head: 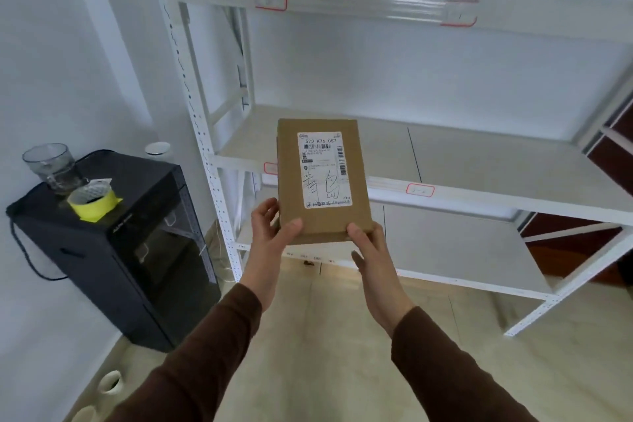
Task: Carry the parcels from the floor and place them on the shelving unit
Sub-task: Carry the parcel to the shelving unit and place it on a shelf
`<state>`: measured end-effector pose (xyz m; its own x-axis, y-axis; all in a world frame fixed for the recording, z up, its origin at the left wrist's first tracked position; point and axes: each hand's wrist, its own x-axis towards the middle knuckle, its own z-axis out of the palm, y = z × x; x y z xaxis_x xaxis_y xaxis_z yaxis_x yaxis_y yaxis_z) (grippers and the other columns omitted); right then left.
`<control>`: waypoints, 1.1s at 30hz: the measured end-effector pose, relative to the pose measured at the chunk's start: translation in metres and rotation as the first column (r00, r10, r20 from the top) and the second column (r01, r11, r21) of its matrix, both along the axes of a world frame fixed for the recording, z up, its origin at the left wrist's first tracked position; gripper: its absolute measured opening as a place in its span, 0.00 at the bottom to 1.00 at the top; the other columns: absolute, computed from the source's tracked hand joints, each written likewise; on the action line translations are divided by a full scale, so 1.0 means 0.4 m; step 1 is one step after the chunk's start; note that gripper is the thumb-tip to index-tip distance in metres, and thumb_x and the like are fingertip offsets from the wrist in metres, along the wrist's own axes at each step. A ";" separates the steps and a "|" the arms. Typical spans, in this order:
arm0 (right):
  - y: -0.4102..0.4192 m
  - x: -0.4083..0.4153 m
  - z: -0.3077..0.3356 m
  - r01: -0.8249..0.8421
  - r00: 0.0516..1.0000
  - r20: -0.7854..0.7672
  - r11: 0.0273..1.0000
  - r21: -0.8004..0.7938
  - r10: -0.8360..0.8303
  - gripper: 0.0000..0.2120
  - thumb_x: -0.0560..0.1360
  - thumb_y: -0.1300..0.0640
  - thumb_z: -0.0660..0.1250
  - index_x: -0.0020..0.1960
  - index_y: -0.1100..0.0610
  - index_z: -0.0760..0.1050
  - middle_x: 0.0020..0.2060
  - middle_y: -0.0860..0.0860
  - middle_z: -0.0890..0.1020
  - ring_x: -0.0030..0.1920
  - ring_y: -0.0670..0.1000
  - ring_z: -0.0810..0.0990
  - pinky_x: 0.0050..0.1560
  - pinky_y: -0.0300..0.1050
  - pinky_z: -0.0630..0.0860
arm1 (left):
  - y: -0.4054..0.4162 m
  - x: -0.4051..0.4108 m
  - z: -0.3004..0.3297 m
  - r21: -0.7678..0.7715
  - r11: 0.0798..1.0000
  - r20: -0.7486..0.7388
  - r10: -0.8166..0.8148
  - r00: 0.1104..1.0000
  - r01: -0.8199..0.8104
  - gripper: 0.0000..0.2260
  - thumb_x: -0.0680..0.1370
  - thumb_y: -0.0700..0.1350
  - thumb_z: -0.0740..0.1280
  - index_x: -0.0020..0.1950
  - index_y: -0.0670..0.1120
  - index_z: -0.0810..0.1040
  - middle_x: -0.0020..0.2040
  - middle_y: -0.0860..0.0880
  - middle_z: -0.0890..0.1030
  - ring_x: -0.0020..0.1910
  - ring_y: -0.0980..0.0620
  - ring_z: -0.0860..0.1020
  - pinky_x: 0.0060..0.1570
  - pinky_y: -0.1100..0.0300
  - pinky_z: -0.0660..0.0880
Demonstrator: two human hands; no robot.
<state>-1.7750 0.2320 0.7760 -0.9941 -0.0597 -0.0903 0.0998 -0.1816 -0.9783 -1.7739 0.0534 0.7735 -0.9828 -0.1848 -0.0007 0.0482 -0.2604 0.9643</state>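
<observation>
A flat brown cardboard parcel (pixel 323 216) with a white shipping label and handwriting is held up in front of the white metal shelving unit (pixel 479 195). My left hand (pixel 270 236) grips its lower left corner, thumb on the front face. My right hand (pixel 368 250) holds its lower right corner. The parcel hangs in the air before the middle shelf's front rail, not resting on any shelf. Both arms wear brown sleeves.
A black appliance (pixel 137 250) stands left of the shelving, with a clear glass mug (pixel 51 164) and a yellow-rimmed cup (pixel 92 202) on top. Shelf rails carry red-framed tags (pixel 420 190). Pale tiled floor (pixel 342 336) lies below. A white wall is behind.
</observation>
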 end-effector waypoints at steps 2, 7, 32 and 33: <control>-0.010 -0.099 0.034 0.000 0.996 -0.087 0.999 0.041 0.004 0.26 0.75 0.41 0.69 0.71 0.46 0.72 0.63 0.43 0.83 0.65 0.40 0.79 0.68 0.42 0.70 | -0.013 -0.091 0.036 -0.037 0.999 -0.078 0.010 0.997 -0.013 0.28 0.75 0.52 0.72 0.72 0.55 0.66 0.70 0.52 0.78 0.70 0.48 0.77 0.69 0.48 0.75; -0.053 -0.334 0.158 -0.011 0.942 -0.334 0.997 0.072 0.035 0.28 0.77 0.44 0.69 0.75 0.40 0.65 0.68 0.42 0.79 0.63 0.37 0.79 0.56 0.30 0.78 | -0.037 -0.295 0.171 -0.138 0.985 -0.284 0.061 0.957 -0.104 0.29 0.76 0.57 0.67 0.75 0.54 0.65 0.72 0.53 0.77 0.70 0.51 0.76 0.70 0.49 0.75; -0.344 -0.991 0.727 0.394 0.670 -0.742 0.831 0.391 0.031 0.38 0.79 0.43 0.66 0.84 0.52 0.57 0.71 0.52 0.76 0.70 0.55 0.73 0.73 0.57 0.69 | -0.333 -0.967 0.746 -0.441 0.765 -0.563 0.171 0.809 -0.469 0.24 0.82 0.48 0.65 0.78 0.53 0.65 0.65 0.53 0.78 0.59 0.63 0.77 0.55 0.64 0.79; -0.347 -1.000 0.733 0.448 0.654 -0.755 0.782 0.434 0.045 0.36 0.80 0.46 0.65 0.84 0.54 0.58 0.69 0.53 0.78 0.67 0.56 0.76 0.71 0.57 0.70 | -0.345 -0.987 0.749 -0.473 0.743 -0.553 0.169 0.816 -0.474 0.24 0.82 0.49 0.64 0.78 0.53 0.65 0.65 0.53 0.78 0.58 0.61 0.78 0.58 0.58 0.80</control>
